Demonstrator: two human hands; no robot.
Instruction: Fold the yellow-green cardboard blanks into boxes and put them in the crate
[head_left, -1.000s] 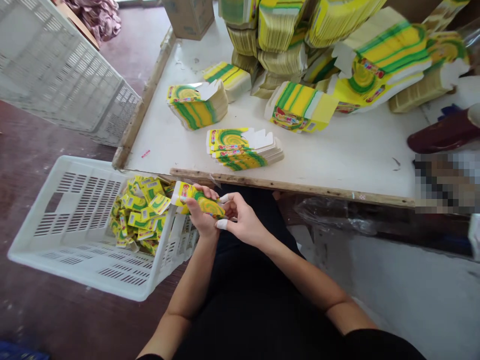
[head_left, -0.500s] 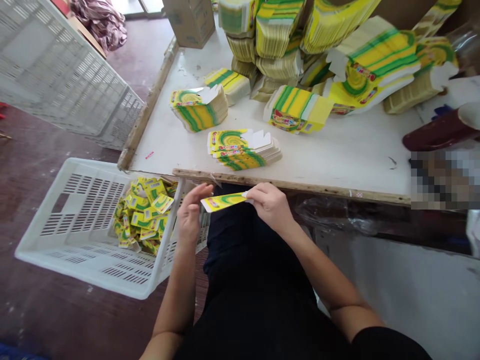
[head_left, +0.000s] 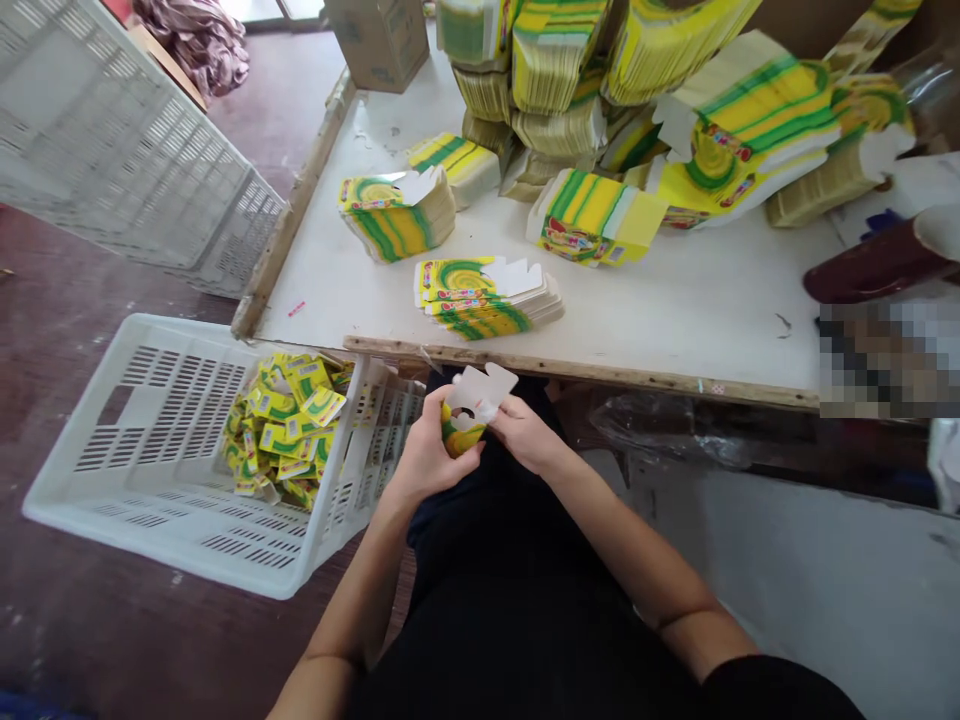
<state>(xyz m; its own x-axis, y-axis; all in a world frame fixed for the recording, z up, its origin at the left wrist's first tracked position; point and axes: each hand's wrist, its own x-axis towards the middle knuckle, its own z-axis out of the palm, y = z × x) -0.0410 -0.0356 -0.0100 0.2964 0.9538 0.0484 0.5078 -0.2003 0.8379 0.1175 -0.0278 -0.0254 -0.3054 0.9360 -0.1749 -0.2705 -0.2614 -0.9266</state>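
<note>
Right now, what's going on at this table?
A person is handling a yellow-and-green box above their lap, its white flaps open. The left hand grips its side; the right hand has its fingers at the edge. Folded boxes stand stacked on the table; small yellow packs lie heaped in a crate.

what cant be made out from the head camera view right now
All in the head view:
- Part of the carton's printed side: covered by the left hand.
- The carton's far side: turned away from the camera.
- Lower packs in the white basket: hidden under the upper packs.
- Top of the cardboard box: cut off by the upper edge.
- Whatever lies under the pixelated patch: blurred out.
</note>
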